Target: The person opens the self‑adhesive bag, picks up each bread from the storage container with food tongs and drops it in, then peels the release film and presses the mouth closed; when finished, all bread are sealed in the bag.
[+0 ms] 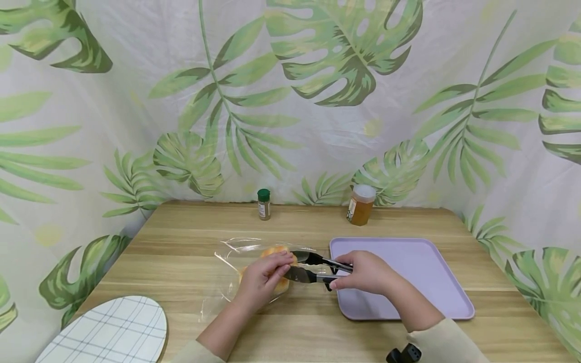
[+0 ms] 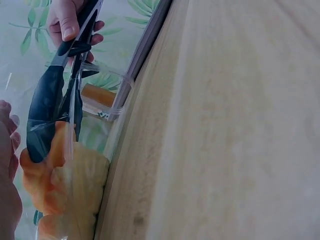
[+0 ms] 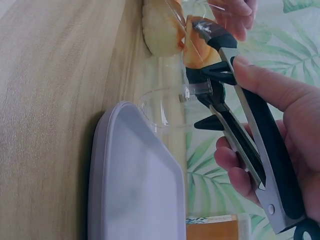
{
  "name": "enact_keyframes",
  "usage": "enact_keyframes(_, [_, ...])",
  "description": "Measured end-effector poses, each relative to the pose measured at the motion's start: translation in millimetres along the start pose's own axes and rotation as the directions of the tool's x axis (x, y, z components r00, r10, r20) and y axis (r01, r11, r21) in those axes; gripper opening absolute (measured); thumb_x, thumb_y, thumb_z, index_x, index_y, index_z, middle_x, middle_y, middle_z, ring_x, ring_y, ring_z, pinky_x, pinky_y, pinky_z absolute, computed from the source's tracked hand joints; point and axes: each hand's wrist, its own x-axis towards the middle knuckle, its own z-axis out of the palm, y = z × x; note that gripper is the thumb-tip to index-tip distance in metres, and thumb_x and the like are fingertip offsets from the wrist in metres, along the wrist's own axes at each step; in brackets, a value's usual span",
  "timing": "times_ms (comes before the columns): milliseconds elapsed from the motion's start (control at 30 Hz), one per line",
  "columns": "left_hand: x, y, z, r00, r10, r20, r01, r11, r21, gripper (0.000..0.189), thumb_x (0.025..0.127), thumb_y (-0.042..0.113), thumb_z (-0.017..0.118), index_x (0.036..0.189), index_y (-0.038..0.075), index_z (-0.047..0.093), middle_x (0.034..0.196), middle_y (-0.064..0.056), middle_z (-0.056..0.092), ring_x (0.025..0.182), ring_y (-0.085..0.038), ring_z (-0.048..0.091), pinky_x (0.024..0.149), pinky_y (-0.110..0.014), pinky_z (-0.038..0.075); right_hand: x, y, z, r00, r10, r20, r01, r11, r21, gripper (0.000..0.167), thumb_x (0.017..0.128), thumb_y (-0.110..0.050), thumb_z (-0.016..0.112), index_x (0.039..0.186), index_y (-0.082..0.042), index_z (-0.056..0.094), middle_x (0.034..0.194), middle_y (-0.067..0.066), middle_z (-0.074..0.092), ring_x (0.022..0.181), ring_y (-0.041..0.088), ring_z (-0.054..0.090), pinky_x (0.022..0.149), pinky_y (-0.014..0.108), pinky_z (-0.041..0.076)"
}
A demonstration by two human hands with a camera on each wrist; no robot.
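Lying inside a clear bag point(image 1: 230, 275) near the middle of the wooden table point(image 1: 313, 222): bread rolls point(image 3: 162, 30), with one between the tips of the tongs point(image 3: 272, 155). Grasping the tongs by the handles with the right hand point(image 1: 369, 272). Reaching over the bread with the left hand point(image 1: 260, 280); cannot tell whether pinching plastic or merely touching. Just right of the bag, a lilac tray point(image 1: 422, 262). Farther back, a green-capped bottle point(image 1: 264, 205) and an amber jar point(image 1: 361, 207). Near left, a checked mat point(image 1: 120, 325).

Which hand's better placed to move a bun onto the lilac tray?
Right, probably: right hand holds tongs at a bun and is nearer the lilac tray; left hand is at the plastic bag.
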Motion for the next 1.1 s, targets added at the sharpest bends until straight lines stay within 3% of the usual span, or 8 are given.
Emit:
enact_keyframes(200, [-0.4, -0.1, 1.0, 1.000, -0.025, 0.003, 0.025, 1.000, -0.004, 0.019, 0.085, 0.000, 0.071, 0.102, 0.005, 0.074, 0.107, -0.008, 0.075, 0.106, -0.027, 0.070, 0.100, -0.011, 0.046, -2.7, -4.0, 2.3, 1.000, 0.016, -0.010, -0.017, 0.999, -0.040, 0.076, 0.071, -0.050, 0.083, 0.129, -0.006, 0.063, 0.128, 0.008, 0.067, 0.124, 0.028, 0.058, 0.103, 0.049, 0.049])
enact_keyframes(433, [-1.0, -2.3, 0.7, 0.991, -0.133, 0.014, 0.132, 0.991, 0.033, 0.016, 0.088, 0.006, 0.070, 0.103, 0.009, 0.074, 0.109, -0.003, 0.075, 0.107, -0.024, 0.069, 0.096, -0.033, 0.056, -5.1, 2.6, 1.9, 0.999, 0.041, -0.004, -0.041, 0.999, -0.008, 0.079, 0.070, -0.050, 0.083, 0.132, -0.007, 0.061, 0.132, 0.009, 0.063, 0.128, 0.030, 0.055, 0.104, 0.050, 0.047])
enact_keyframes(600, [-1.3, -8.0, 3.4, 0.990, -0.141, -0.002, 0.141, 0.989, 0.039, 0.016, 0.088, 0.005, 0.070, 0.102, 0.009, 0.074, 0.107, -0.004, 0.075, 0.105, -0.027, 0.070, 0.092, -0.041, 0.057, -15.8, 12.7, -5.9, 0.999, 0.030, -0.027, -0.031, 0.999, -0.014, 0.083, 0.072, -0.054, 0.081, 0.135, -0.005, 0.058, 0.135, 0.011, 0.061, 0.129, 0.033, 0.054, 0.105, 0.052, 0.046])
enact_keyframes(700, [-0.1, -9.4, 4.2, 0.989, -0.149, -0.001, 0.149, 0.988, 0.037, 0.015, 0.088, 0.005, 0.070, 0.102, 0.008, 0.074, 0.106, -0.005, 0.075, 0.105, -0.027, 0.070, 0.091, -0.041, 0.057, -27.9, 23.1, -11.4, 0.998, 0.020, -0.062, -0.021, 1.000, -0.006, 0.084, 0.071, -0.054, 0.081, 0.134, -0.005, 0.058, 0.120, 0.009, 0.067, 0.106, 0.025, 0.063, 0.088, 0.043, 0.054])
enact_keyframes(833, [2.0, -9.3, 3.4, 0.987, -0.163, 0.006, 0.163, 0.986, 0.042, 0.015, 0.089, 0.006, 0.069, 0.103, 0.007, 0.074, 0.107, -0.007, 0.075, 0.105, -0.027, 0.070, 0.090, -0.039, 0.058, -50.2, 41.1, -18.5, 0.992, 0.042, -0.117, -0.039, 0.999, 0.029, 0.083, 0.070, -0.054, 0.082, 0.133, -0.007, 0.058, 0.108, 0.006, 0.067, 0.086, 0.013, 0.057, 0.072, 0.031, 0.049])
enact_keyframes(967, [4.0, -9.9, 2.0, 0.984, -0.180, 0.013, 0.179, 0.983, 0.041, 0.015, 0.089, 0.007, 0.069, 0.103, 0.007, 0.074, 0.108, -0.006, 0.075, 0.105, -0.026, 0.070, 0.091, -0.040, 0.058, -77.3, 63.5, -24.5, 0.971, 0.064, -0.231, -0.063, 0.998, 0.010, 0.085, 0.072, -0.053, 0.081, 0.135, -0.003, 0.056, 0.125, 0.016, 0.064, 0.107, 0.028, 0.062, 0.087, 0.045, 0.053])
enact_keyframes(1100, [4.4, -10.1, 0.4, 0.978, -0.209, 0.017, 0.208, 0.978, 0.033, 0.015, 0.089, 0.008, 0.069, 0.103, 0.007, 0.074, 0.109, -0.006, 0.075, 0.106, -0.027, 0.070, 0.092, -0.041, 0.057, -100.0, 91.3, -26.7, 0.927, 0.138, -0.348, -0.142, 0.990, 0.013, 0.086, 0.074, -0.049, 0.082, 0.136, 0.003, 0.052, 0.130, 0.029, 0.058, 0.118, 0.044, 0.057, 0.094, 0.057, 0.048])
